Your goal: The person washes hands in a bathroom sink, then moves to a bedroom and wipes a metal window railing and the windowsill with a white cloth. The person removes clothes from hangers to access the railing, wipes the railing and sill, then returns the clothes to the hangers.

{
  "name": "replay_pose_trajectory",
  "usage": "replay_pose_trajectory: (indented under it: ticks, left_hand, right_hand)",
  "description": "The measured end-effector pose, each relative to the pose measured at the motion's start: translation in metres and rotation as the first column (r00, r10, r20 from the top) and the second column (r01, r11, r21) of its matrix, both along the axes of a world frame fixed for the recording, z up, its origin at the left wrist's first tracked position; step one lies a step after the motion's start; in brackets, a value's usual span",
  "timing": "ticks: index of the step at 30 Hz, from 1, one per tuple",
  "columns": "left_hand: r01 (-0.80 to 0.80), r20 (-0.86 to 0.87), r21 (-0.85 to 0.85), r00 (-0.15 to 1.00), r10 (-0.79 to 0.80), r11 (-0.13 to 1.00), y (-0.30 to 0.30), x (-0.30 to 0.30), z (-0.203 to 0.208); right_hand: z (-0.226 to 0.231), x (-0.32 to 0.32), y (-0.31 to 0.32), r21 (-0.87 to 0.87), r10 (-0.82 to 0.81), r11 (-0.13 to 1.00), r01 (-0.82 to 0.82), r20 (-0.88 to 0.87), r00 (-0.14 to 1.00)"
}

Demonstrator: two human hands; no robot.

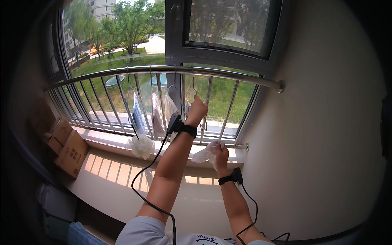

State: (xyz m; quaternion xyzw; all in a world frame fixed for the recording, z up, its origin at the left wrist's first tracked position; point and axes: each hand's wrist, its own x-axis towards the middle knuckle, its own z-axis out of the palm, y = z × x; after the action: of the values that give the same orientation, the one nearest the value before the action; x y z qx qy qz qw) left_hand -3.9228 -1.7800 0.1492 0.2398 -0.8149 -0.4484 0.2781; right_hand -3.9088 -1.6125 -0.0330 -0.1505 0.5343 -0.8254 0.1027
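My left hand (197, 111) is closed around the neck of a clothes hanger (194, 87), whose hook goes over the metal rail (228, 74). Low on the right, my right hand (221, 157) grips a thin, whitish, see-through crumpled piece (207, 152); whether it is cloth or plastic I cannot tell. Left of my left hand, more hangers carry a pale blue cloth (139, 116), a light cloth (156, 114) and a cream cloth (170, 107). A white ruffled bundle (141, 146) shows below the blue cloth. My left hand partly hides its hanger's lower part.
Upright bars (229, 108) run under the rail in front of the window (228, 24). Cardboard boxes (72, 154) are stacked at the left by the sill. A bare wall (326, 122) rises on the right. Black cables trail from both wrist straps.
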Motion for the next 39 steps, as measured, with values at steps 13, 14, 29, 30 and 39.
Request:
replay_pose_trajectory:
  ticks: [13, 14, 29, 30, 39]
  left_hand:
    - [0.060, -0.145, -0.219, 0.985, -0.093, 0.974, 0.035, -0.041, -0.013]
    - [0.032, -0.014, -0.207, 0.999, -0.036, 0.978, 0.039, -0.036, -0.005]
    - [0.208, -0.400, 0.665, 0.910, 0.107, 0.717, -0.078, 0.012, -0.023]
    - [0.233, -0.428, 0.664, 0.898, 0.106, 0.711, -0.081, 0.014, -0.020]
    - [0.376, -0.484, 0.713, 0.875, 0.027, 0.592, -0.057, 0.058, 0.038]
  right_hand:
    - [0.008, -0.016, 0.084, -0.087, -0.168, 0.982, 0.169, 0.018, 0.986]
    - [0.005, -0.016, 0.089, -0.107, -0.160, 0.981, 0.160, 0.009, 0.987]
    - [-0.046, 0.100, 0.007, -0.116, 0.065, 0.991, -0.069, -0.036, 0.997]
    - [-0.043, 0.101, 0.006, -0.116, 0.035, 0.992, -0.043, -0.072, 0.997]
    - [-0.038, 0.103, 0.015, -0.104, -0.051, 0.994, 0.045, -0.057, 0.997]
